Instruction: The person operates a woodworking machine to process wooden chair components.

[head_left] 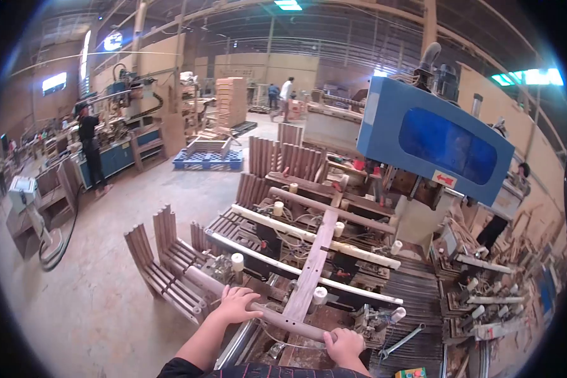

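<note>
Here, both hands grip a curved rail at six o'clock on the jig: left hand (pixel 236 304) curled over it, right hand (pixel 344 344) wrapped around its end. The rail (pixel 277 315) probably seats best pressed evenly against the stops (pixel 320 295), forearms angled inward, wrists low.

- Fisheye view, black corners, lines bend hard at edges.
- Dim hall overall; light from ceiling lamps (pixel 288 5) & wall windows (pixel 55 82), both blown out w/ glare.
- Floor (pixel 75 302) pale, soft shadows.
- Far bg soft; the hands & nearby machine fairly sharp.
</note>
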A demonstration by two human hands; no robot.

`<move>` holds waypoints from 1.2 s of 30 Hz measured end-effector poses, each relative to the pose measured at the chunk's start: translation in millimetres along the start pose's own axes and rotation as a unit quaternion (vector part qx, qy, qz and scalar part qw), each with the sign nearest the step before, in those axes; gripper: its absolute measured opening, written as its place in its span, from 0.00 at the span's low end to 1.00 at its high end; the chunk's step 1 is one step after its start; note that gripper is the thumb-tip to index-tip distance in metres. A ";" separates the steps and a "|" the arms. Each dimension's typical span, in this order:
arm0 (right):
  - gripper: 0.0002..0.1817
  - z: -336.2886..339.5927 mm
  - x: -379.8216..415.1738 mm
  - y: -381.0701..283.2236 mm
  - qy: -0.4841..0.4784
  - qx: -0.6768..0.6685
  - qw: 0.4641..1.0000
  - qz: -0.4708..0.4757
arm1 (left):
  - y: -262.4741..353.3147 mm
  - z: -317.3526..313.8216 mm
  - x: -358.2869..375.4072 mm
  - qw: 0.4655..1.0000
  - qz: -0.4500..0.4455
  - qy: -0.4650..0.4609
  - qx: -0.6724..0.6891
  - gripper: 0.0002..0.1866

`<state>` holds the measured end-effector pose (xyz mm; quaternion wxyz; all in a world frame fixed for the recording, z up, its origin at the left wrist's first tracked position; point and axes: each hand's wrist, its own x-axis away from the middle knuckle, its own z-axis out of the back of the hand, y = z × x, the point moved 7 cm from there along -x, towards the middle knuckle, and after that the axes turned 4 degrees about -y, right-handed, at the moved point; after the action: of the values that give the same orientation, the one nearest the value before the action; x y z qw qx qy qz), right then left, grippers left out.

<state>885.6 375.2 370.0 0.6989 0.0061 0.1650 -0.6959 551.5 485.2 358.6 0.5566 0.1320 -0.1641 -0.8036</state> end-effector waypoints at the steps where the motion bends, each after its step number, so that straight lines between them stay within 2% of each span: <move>1: 0.20 1.0 1.7 0.1 0.016 0.000 1.000 -0.004 | 2.5 -0.3 1.3 1.000 -0.014 -0.013 -0.015 0.36; 4: 0.19 1.4 2.5 -0.9 0.020 -0.009 1.000 -0.003 | 5.2 0.1 1.4 0.999 -0.001 -0.036 -0.035 0.42; 6: 0.18 0.4 2.7 -3.7 0.024 -0.012 1.000 0.009 | 1.8 1.8 1.4 0.999 0.011 -0.036 -0.029 0.42; 8: 0.17 4.5 5.1 2.5 0.028 -0.002 1.000 0.007 | 6.2 -1.1 -2.4 0.995 0.013 -0.076 -0.063 0.42; 10: 0.16 8.2 7.8 -1.5 0.069 -0.014 0.997 0.027 | 8.8 1.3 -1.8 0.994 0.028 -0.089 -0.051 0.42; 24: 0.16 10.0 12.4 2.7 0.126 -0.013 0.992 0.001 | 0.2 -0.9 -2.9 0.999 0.028 -0.039 -0.003 0.42; 27: 0.19 12.0 13.8 -0.2 0.125 -0.037 0.991 0.023 | 1.6 1.0 -3.0 0.999 0.023 -0.031 -0.011 0.43; 28: 0.19 13.4 14.7 3.4 0.134 -0.039 0.990 0.006 | 2.6 2.8 -2.7 0.999 0.025 -0.026 -0.011 0.43; 30: 0.17 10.3 15.3 1.2 0.124 -0.034 0.991 0.032 | 3.2 3.6 -3.7 0.999 0.029 -0.031 -0.009 0.42; 36: 0.19 15.4 17.8 -0.5 0.138 -0.041 0.989 0.032 | 0.9 0.5 -4.3 0.998 0.028 -0.047 -0.010 0.41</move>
<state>888.1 354.2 380.4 0.6906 0.0792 0.2881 -0.6586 553.6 489.0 359.5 0.5722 0.0837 -0.1852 -0.7946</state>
